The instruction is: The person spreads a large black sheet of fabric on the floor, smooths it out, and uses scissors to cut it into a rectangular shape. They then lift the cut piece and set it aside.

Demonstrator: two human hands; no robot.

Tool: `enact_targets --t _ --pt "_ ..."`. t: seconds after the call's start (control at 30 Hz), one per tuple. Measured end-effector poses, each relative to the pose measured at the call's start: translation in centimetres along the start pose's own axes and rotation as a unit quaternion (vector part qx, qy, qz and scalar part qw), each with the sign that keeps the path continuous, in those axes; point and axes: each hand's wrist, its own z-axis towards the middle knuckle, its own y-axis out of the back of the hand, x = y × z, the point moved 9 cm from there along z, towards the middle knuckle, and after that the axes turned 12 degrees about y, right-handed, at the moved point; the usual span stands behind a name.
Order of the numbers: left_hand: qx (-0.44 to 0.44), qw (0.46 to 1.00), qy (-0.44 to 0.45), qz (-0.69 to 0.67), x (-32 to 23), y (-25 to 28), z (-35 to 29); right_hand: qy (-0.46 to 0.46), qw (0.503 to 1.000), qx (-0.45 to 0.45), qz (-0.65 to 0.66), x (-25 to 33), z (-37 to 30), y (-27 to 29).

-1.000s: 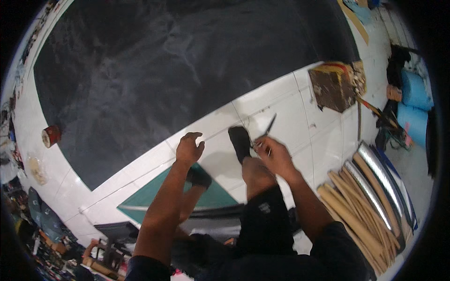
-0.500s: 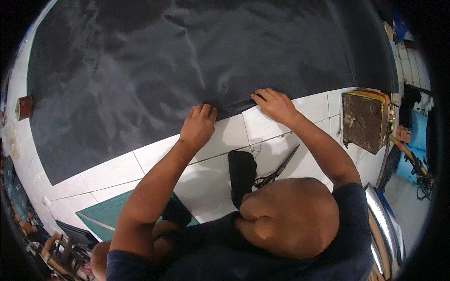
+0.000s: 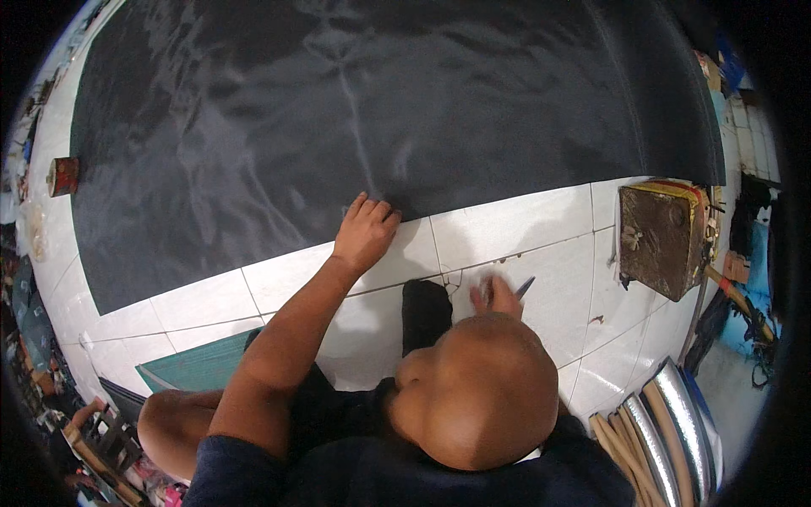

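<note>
White glossy floor tiles (image 3: 515, 213) with dark joints spread beneath the work, crowded along both sides with stored goods. Across them lay a large, smooth black sheet (image 3: 473, 110), creased and shiny in places, its near edge slanting up from left to right in front of the person. The left hand (image 3: 367, 230) rested palm down on that edge, its fingers bent and their tips on the black material; whether they pinched it, I could not tell. The right hand (image 3: 497, 292) was low over the tiles, blurred and partly hidden by the raised bare knee (image 3: 486, 393) — beside it showed the slim, pointed dark blade (image 3: 525, 286) of a tool. Its fingers were too smeared to tell whether they gripped it or stood open.

Between the 2 hands, a foot in a black sock (image 3: 427, 313) stood on the floor. At the sheet's left edge sat a small red cylindrical container (image 3: 63, 177); just beside its near edge, on the right, was a worn brown box (image 3: 659, 241) with red and yellow trim. Green sheet material (image 3: 198, 359) lay lower left — tan and silver rolls (image 3: 655, 444) lower right.
</note>
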Motion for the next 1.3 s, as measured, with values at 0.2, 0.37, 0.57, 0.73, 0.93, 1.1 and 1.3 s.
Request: enact_targets --t 0.2,0.37,0.57,0.73,0.93,1.1,1.3 --pt "0.064 0.998 -0.012 -0.024 -2.3 -2.0 1.8 -0.112 0.963 -0.003 0.247 -3.4 -6.3 -8.6" --pt "0.006 0.999 0.009 -0.038 -2.7 -2.0 1.8 -0.081 0.956 -0.013 0.281 -1.4 -2.9 -7.4" --pt "-0.012 0.999 0.047 -0.022 -3.9 -1.8 2.3 -0.08 0.956 0.004 0.282 -1.3 -0.5 -8.0" --pt "-0.012 0.999 0.032 -0.035 -4.0 -2.2 2.3 -0.073 0.957 0.014 0.281 -1.0 0.1 -7.8" --pt "0.052 0.996 0.062 -0.042 -3.9 -3.2 2.4 -0.065 0.957 0.021 0.282 -1.6 -0.7 -7.1" --pt "-0.018 0.993 0.074 -0.087 -3.7 -3.1 2.7 -0.068 0.956 0.035 0.283 -1.7 -1.8 -7.0" --pt "-0.005 0.99 0.1 -0.095 -3.4 -2.3 2.7 -0.09 0.952 0.057 0.288 -1.9 -3.6 -7.0"
